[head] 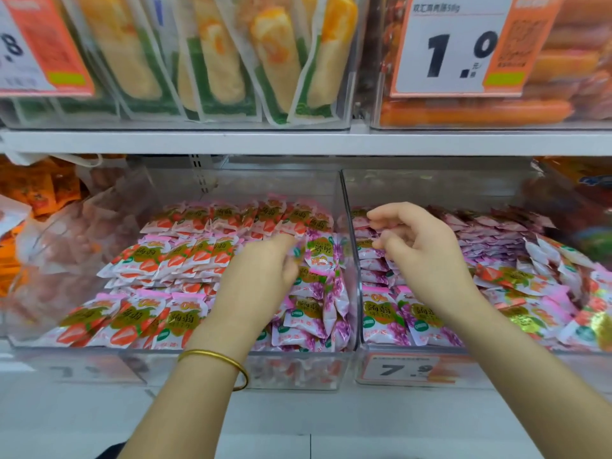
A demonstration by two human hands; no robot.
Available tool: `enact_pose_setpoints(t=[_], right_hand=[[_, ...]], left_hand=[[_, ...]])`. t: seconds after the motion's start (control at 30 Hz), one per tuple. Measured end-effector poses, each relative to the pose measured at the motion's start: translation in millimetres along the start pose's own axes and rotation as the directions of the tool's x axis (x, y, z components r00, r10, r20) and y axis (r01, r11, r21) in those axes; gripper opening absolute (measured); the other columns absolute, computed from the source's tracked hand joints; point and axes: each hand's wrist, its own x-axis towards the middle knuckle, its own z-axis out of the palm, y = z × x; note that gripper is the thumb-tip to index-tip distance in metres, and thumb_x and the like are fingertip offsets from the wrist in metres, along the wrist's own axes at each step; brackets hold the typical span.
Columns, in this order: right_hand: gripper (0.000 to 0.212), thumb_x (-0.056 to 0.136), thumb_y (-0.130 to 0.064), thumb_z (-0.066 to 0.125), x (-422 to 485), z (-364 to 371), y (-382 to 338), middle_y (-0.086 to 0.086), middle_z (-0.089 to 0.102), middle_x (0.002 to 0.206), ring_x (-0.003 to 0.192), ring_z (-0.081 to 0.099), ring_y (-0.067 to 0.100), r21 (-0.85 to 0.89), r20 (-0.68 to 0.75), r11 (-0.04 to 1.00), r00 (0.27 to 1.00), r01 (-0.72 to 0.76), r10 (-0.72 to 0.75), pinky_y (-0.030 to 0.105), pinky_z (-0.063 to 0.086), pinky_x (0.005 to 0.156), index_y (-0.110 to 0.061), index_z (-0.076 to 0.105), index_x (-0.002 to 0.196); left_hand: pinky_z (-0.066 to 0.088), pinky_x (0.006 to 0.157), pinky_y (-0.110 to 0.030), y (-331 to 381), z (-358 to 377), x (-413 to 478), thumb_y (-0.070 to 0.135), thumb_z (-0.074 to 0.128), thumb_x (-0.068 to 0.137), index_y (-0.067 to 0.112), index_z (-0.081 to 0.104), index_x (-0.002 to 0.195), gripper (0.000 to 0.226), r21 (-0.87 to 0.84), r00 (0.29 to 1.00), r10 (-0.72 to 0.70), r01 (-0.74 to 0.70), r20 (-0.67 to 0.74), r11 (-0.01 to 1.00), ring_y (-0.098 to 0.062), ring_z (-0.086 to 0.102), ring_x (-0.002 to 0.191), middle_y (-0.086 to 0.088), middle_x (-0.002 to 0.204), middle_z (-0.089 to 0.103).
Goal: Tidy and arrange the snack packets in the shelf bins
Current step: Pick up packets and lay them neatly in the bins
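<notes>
Two clear shelf bins stand side by side. The left bin (pixel 298 376) holds rows of red strawberry snack packets (pixel 185 256), with purple grape packets (pixel 318 293) stacked along its right wall. In the right bin (pixel 359 326), grape packets (pixel 384 319) lie at the left and strawberry packets (pixel 516 279) at the right. My left hand (pixel 261 273), which has a gold bangle on its wrist, pinches a grape packet (pixel 319 248) in the left bin. Over the right bin's left side, my right hand (pixel 424 250) hovers with curled fingers. Whether it holds a packet is unclear.
A white shelf edge (pixel 298 142) runs just above the bins. Over it stand bins of yellow-and-green packets (pixel 215 61) and orange sausages (pixel 477 112), with a price card (pixel 453 44). Orange and brown packets (pixel 49 220) fill the bin at far left. A price label (pixel 404 369) fronts the right bin.
</notes>
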Motion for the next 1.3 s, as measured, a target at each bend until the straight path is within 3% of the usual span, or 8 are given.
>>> enact_pose_setpoints(t=[0.13, 0.23, 0.3, 0.47, 0.7, 0.9, 1.03, 1.3], right_hand=[[0.037, 0.089, 0.003, 0.049, -2.0, -3.5, -2.9, -0.015, 0.066, 0.095, 0.079, 0.064, 0.005, 0.065, -0.005, 0.997, 0.999, -0.044, 0.044, 0.026, 0.055, 0.075, -0.031, 0.060, 0.095], [0.020, 0.092, -0.006, 0.052, -3.9, -4.5, -10.6, 0.000, 0.068, 0.092, 0.071, 0.065, 0.008, 0.252, 0.011, 0.962, 0.995, -0.103, 0.103, 0.025, 0.056, 0.062, -0.021, 0.063, 0.099], [0.015, 0.093, -0.015, 0.054, -4.9, -3.5, -16.5, 0.007, 0.068, 0.093, 0.067, 0.063, 0.014, 0.451, 0.106, 0.868, 0.978, -0.209, 0.180, 0.026, 0.054, 0.053, -0.011, 0.062, 0.105], [0.039, 0.064, -0.045, 0.068, -7.1, -1.5, -21.0, 0.000, 0.065, 0.080, 0.062, 0.057, 0.011, 0.613, 0.295, 0.684, 0.918, -0.395, 0.266, 0.025, 0.045, 0.048, -0.017, 0.065, 0.090], [0.016, 0.069, -0.021, 0.068, 5.6, -33.2, -8.1, -0.001, 0.071, 0.072, 0.060, 0.066, 0.013, 0.737, 0.285, 0.496, 0.877, -0.459, 0.388, 0.023, 0.053, 0.052, -0.017, 0.064, 0.084], [0.012, 0.086, -0.012, 0.066, 26.1, -60.3, 28.5, -0.004, 0.063, 0.057, 0.040, 0.057, 0.003, 0.494, -0.002, 0.708, 0.813, -0.505, 0.582, 0.017, 0.047, 0.041, -0.015, 0.056, 0.080], [0.009, 0.085, -0.011, 0.067, 39.2, -40.0, 27.7, 0.004, 0.062, 0.070, 0.050, 0.058, 0.010, 0.403, 0.043, 0.763, 0.843, -0.506, 0.536, 0.021, 0.051, 0.044, -0.011, 0.058, 0.083], [0.019, 0.083, -0.023, 0.070, 51.8, -11.5, 25.4, 0.005, 0.060, 0.070, 0.042, 0.046, 0.012, -0.053, 0.088, 0.921, 0.917, -0.386, 0.389, 0.024, 0.041, 0.044, -0.008, 0.063, 0.093]], left_hand=[[0.040, 0.057, -0.005, 6.2, -20.2, 4.5, 0.008, 0.052, 0.089, 0.022, 0.065, 0.104, 0.024, -0.478, 0.951, -0.245, 0.128, -0.191, 0.869, 0.004, 0.054, 0.066, 0.015, 0.081, 0.059], [0.048, 0.069, -0.022, 18.0, -29.7, 3.3, 0.005, 0.055, 0.089, 0.026, 0.064, 0.102, 0.026, -0.882, 0.966, -0.254, 0.152, 0.038, 0.445, -0.004, 0.064, 0.073, 0.003, 0.091, 0.071], [0.050, 0.070, -0.028, 29.7, -26.6, 1.7, 0.003, 0.056, 0.088, 0.022, 0.061, 0.110, 0.030, -0.915, 0.975, -0.206, 0.156, 0.083, 0.371, -0.011, 0.066, 0.080, -0.002, 0.101, 0.071], [0.047, 0.087, -0.015, 64.5, -9.4, -3.8, 0.002, 0.059, 0.086, 0.022, 0.052, 0.117, 0.038, -0.833, 0.985, -0.121, -0.035, -0.121, 0.551, 0.002, 0.059, 0.100, 0.008, 0.108, 0.062], [0.044, 0.092, -0.025, 77.9, 1.2, 0.2, 0.013, 0.058, 0.088, 0.037, 0.039, 0.125, 0.049, -0.718, 0.987, 0.013, -0.125, -0.159, 0.685, -0.001, 0.051, 0.113, 0.017, 0.120, 0.055], [0.041, 0.095, -0.020, 65.5, 11.9, 9.2, 0.006, 0.050, 0.090, 0.028, 0.048, 0.126, 0.042, -0.587, 0.995, -0.025, -0.038, -0.099, 0.809, 0.000, 0.044, 0.116, 0.011, 0.125, 0.046], [0.039, 0.079, -0.002, 63.2, 16.0, 9.2, 0.005, 0.048, 0.092, 0.030, 0.047, 0.121, 0.039, -0.576, 0.997, -0.014, -0.031, -0.073, 0.817, 0.004, 0.045, 0.109, 0.012, 0.120, 0.041], [0.037, 0.077, 0.002, 60.0, 17.6, 11.1, 0.005, 0.049, 0.091, 0.035, 0.045, 0.115, 0.038, -0.597, 0.997, -0.004, -0.045, -0.081, 0.801, 0.009, 0.046, 0.106, 0.012, 0.120, 0.041]])
